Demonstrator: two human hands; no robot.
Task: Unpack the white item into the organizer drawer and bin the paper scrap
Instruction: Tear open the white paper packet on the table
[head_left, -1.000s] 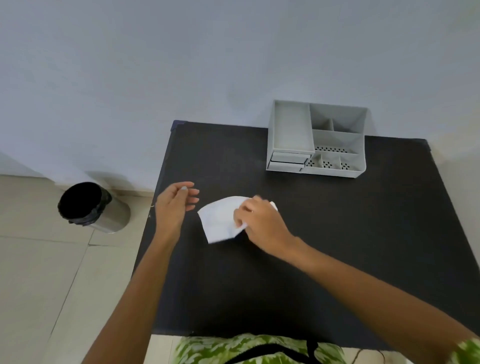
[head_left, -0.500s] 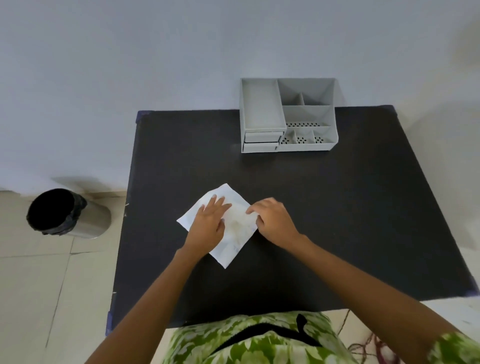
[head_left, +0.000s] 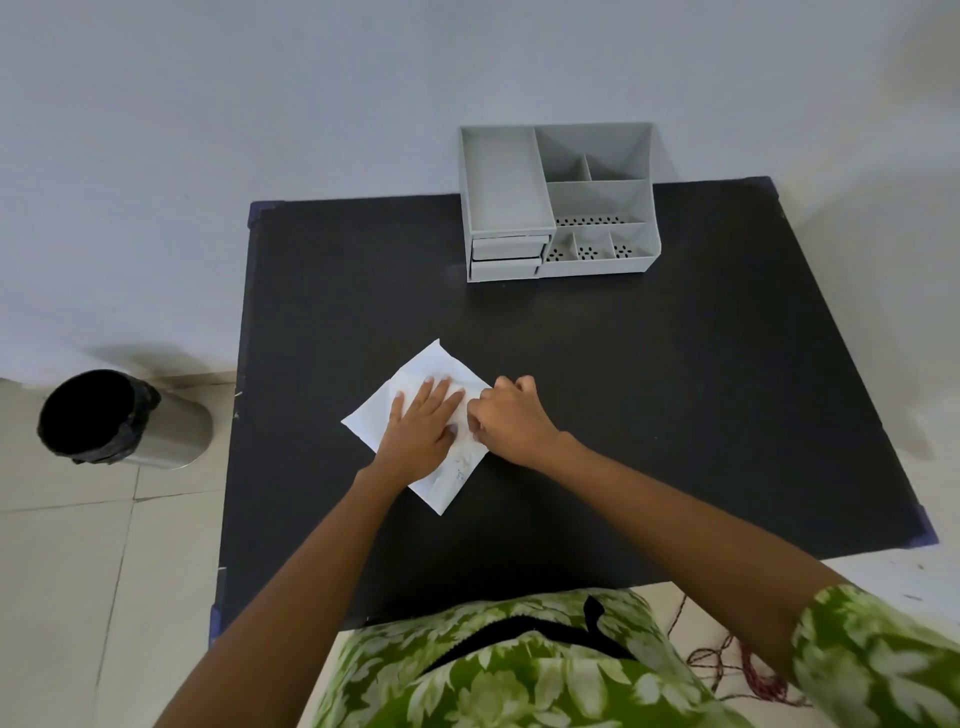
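Observation:
A white paper packet (head_left: 435, 364) lies flat as a diamond on the black table (head_left: 675, 389), near its middle. My left hand (head_left: 423, 426) presses flat on top of it, fingers spread. My right hand (head_left: 511, 415) pinches the packet's right edge with curled fingers. What is inside the packet is hidden. The grey organizer (head_left: 558, 202) stands at the table's far edge against the wall, its two small drawers (head_left: 506, 257) at the front left, both pushed in.
A steel bin with a black liner (head_left: 111, 421) stands on the tiled floor left of the table. The wall runs right behind the organizer. A reddish cord (head_left: 737, 670) lies on the floor at the lower right.
My left hand has come down from beside the packet onto its top. The packet now lies flat and my right hand has moved to its right edge. The camera has shifted back.

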